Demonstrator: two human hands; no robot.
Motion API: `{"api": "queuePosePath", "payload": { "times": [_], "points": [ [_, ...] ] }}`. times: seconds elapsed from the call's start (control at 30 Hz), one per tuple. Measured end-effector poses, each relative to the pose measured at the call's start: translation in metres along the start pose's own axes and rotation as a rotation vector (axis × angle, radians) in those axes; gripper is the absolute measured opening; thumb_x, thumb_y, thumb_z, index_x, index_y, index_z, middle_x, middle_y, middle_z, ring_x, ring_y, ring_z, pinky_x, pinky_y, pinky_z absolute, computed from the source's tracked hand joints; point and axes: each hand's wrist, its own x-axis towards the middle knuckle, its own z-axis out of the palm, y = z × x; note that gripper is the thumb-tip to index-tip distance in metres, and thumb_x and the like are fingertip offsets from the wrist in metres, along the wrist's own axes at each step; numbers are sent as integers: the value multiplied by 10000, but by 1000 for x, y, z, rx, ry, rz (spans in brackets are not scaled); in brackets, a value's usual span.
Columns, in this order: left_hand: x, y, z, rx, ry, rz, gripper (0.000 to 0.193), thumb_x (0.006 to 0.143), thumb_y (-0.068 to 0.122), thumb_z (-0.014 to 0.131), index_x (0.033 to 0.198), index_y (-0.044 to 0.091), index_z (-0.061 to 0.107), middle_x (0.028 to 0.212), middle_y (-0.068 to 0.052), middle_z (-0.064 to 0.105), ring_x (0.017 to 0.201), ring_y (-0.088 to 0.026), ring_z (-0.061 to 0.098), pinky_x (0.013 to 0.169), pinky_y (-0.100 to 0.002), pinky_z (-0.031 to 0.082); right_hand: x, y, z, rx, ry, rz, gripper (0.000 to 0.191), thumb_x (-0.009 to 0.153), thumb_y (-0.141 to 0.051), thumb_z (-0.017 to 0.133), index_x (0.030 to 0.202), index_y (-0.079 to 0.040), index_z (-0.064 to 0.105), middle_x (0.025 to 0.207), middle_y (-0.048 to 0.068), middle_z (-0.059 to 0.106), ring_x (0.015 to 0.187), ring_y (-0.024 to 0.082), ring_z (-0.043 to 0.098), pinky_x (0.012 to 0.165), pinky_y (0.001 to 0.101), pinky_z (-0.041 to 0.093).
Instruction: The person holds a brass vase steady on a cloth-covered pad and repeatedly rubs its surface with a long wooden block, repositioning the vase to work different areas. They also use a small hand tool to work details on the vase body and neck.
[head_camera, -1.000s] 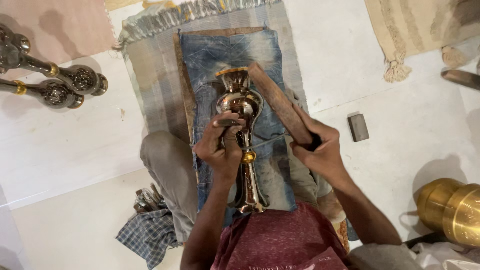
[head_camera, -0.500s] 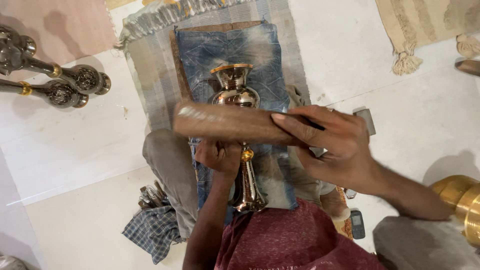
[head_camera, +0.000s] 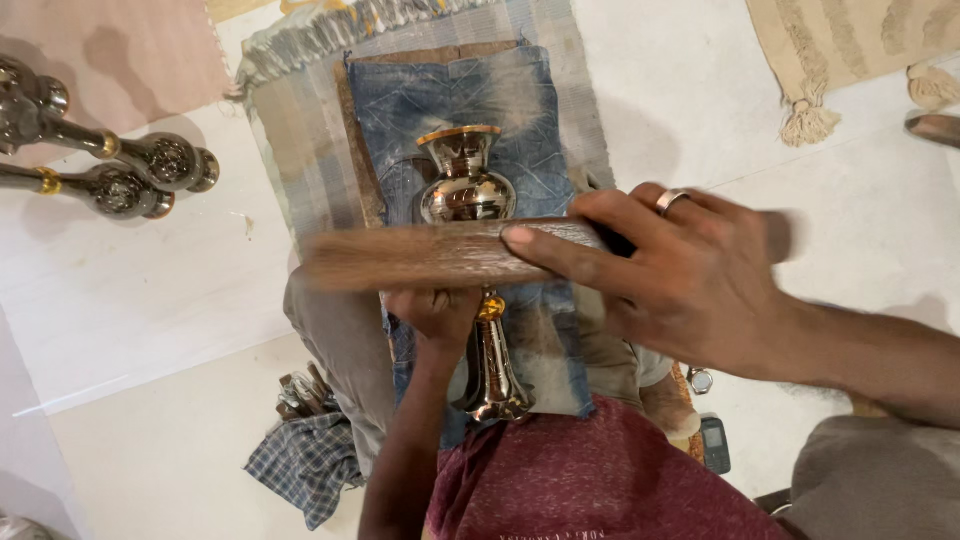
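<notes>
Lap: we sit on the floor, and a faded blue denim cloth (head_camera: 450, 100) runs from our legs out over a striped mat (head_camera: 300, 130), which seems to cushion the metal.
Left hand: our left hand (head_camera: 432, 310) is closed around the narrow stem of the brass stand (head_camera: 470, 190), fingers wrapped tight, apparently to steady it flat on the denim.
Brass stand: it lies lengthwise along the cloth, flared foot near our shirt, bulbous polished end pointing away.
Right hand: our right hand (head_camera: 690, 270) grips one end of a wooden stick (head_camera: 440, 255), thumb on top, fingers curled under; a ring shows on one finger.
Wooden stick: held crosswise just above the stand, over the left hand, blurred with motion.
Beside us: a checked rag (head_camera: 305, 465) with small tools on it, and a small dark phone (head_camera: 714, 444).
Farther left: two similar brass pieces (head_camera: 120, 170) lie well apart on the pale floor.
</notes>
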Motion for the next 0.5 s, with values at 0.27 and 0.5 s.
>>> {"api": "queuePosePath", "payload": {
  "times": [0.27, 0.5],
  "points": [
    [16, 0, -7, -46, -87, 149, 206, 799, 73, 779, 985, 15, 714, 891, -105, 743, 792, -252, 746, 751, -390, 601, -29, 20, 21, -123, -42, 14, 732, 742, -12, 772, 1384, -338, 641, 1073, 27, 751, 531, 151, 619, 385, 319, 509],
    [52, 11, -21, 4, -408, 172, 300, 643, -74, 643, 905, 52, 713, 764, -104, 712, 702, -286, 722, 622, -390, 570, -53, 21, 28, 144, 108, 166, 683, 784, 29, 692, 1413, -220, 602, 1114, 113, 727, 678, 146, 660, 485, 271, 543]
  ]
}}
